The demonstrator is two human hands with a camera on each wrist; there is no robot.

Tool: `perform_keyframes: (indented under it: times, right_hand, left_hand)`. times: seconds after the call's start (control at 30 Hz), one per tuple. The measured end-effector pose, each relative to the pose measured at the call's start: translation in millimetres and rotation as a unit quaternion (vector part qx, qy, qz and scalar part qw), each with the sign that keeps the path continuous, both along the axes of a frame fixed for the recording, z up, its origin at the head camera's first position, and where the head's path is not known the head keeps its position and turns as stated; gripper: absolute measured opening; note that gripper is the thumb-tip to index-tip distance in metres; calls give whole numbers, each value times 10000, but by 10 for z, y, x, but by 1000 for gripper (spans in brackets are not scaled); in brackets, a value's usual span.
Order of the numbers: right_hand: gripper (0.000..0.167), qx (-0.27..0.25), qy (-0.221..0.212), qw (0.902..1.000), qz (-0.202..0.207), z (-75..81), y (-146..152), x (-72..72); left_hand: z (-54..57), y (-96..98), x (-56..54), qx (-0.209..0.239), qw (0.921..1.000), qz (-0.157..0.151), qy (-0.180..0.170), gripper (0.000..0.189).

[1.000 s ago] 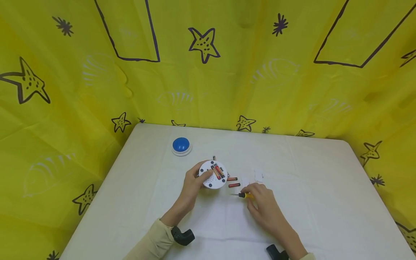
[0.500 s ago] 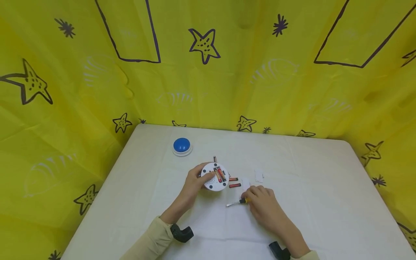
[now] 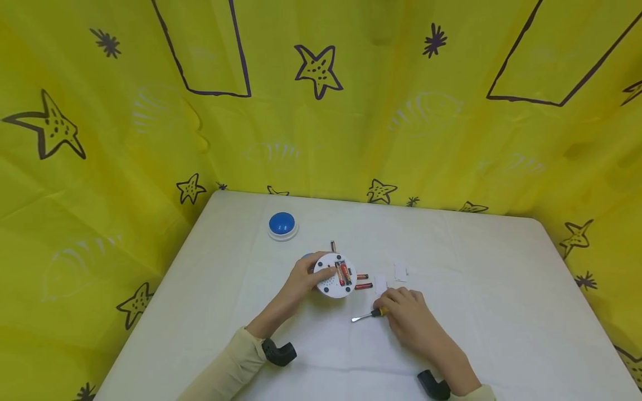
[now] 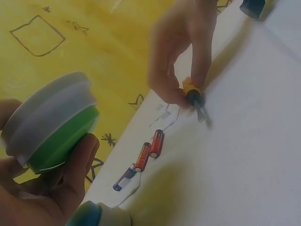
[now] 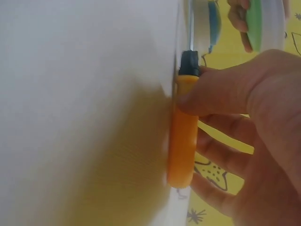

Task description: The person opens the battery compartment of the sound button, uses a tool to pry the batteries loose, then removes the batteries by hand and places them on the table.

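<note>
My left hand (image 3: 300, 283) grips a round white push button (image 3: 335, 292), underside up, its green dome (image 4: 70, 139) facing down in the left wrist view. Two red batteries (image 3: 343, 273) lie in its uncovered compartment. My right hand (image 3: 410, 318) pinches a flat-blade screwdriver (image 5: 183, 136) by its orange handle, thumb on the handle near the black collar. The blade points left, low over the table; whether it touches the cloth I cannot tell. Beside the button lie loose red batteries (image 3: 364, 286), and another battery (image 3: 333, 245) is behind it.
Two small white covers (image 3: 380, 284) lie past my right hand. A blue-domed button (image 3: 282, 224) stands at the back left. Another blue button (image 3: 307, 255) is mostly hidden behind my left hand. A yellow curtain (image 3: 321, 139) hangs behind the white table (image 3: 476, 289).
My right hand has moved the screwdriver nearer to me and down toward the cloth. My left hand has shifted slightly right and nearer with the push button.
</note>
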State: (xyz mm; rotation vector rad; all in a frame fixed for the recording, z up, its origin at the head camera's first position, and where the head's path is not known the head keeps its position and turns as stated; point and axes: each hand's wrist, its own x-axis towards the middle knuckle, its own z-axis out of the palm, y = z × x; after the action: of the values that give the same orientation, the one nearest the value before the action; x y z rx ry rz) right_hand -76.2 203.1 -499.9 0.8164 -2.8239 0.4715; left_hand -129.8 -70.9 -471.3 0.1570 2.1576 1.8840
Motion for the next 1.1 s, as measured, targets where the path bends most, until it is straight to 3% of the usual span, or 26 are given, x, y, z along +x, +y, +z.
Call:
perform_keyframes:
  times: [0.27,0.5,0.7,0.9,1.1]
  right_hand:
    - [29,-277,-475,9984,110,12,54,-56]
    - [27,-1347,284,9892,498,-20,-20,-146]
    - [41,-2046,417,9741,872,27,-78,-194]
    - [47,-2246,739,9627,1312,85,-153,-250]
    - [33,-2113,1159,9546,1753,101,-226,-308]
  left_hand:
    - [-63,28,-10,-144,9997,-157,-119,50]
    - [-93,47,-15,-184,9994,-276,38,49]
    - [-80,68,-18,-267,9985,-454,176,49]
    - [-64,94,-16,-408,9955,-679,527,46]
    - [-77,120,-23,-505,9925,-881,686,44]
